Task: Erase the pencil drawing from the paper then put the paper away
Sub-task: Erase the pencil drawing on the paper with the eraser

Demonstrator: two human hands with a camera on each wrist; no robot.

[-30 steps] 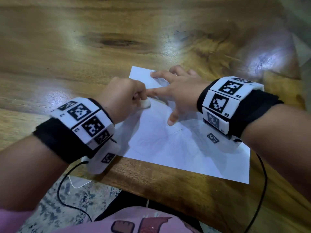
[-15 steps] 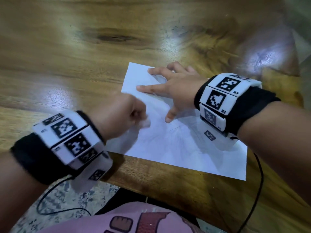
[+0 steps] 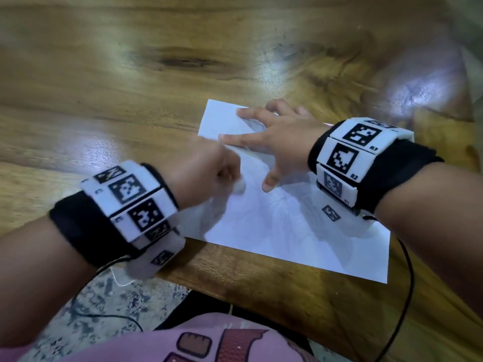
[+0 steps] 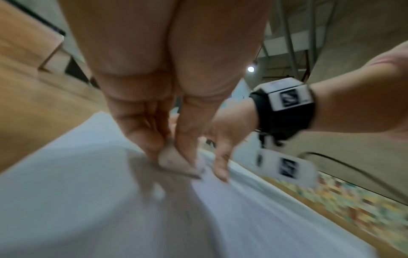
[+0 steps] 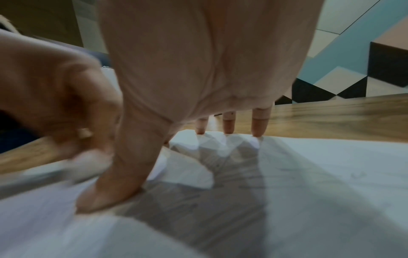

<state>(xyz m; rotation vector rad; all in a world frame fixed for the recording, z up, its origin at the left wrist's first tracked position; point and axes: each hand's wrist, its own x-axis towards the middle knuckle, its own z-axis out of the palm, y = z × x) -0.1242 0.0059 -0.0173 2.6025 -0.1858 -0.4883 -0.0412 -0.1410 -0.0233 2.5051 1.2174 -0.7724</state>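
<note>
Nearest, at the bottom of the head view: pink printed shirt [image 3: 230,340], speckled floor [image 3: 104,307], black cables [image 3: 407,278] trailing off both wrists. Then the near edge of the wooden counter [image 3: 261,280], with white paper [image 3: 287,231] lying flat on it, slightly askew, one long side close to that edge. Faint pencil lines [image 3: 277,202] visible near the middle of the sheet, mostly blurred and hard to read.

Over the left part of the paper, left hand [image 3: 203,176] curled into a loose fist, pinching a small white eraser [image 3: 239,188] between thumb and fingertips; in the left wrist view, eraser [image 4: 174,162] pressed down onto the sheet, motion-blurred. Marker band [image 3: 130,202] strapped round that wrist.

Just beyond and to the right, right hand [image 3: 282,137] spread flat, fingers straight, holding nothing; thumb and fingertips [image 5: 258,125] pressing the far half of the paper down, the sheet slightly rumpled under them. Matching band [image 3: 347,158] on that wrist.

Farther off: bare glossy counter with a dark knot [image 3: 185,61] and light glare.
</note>
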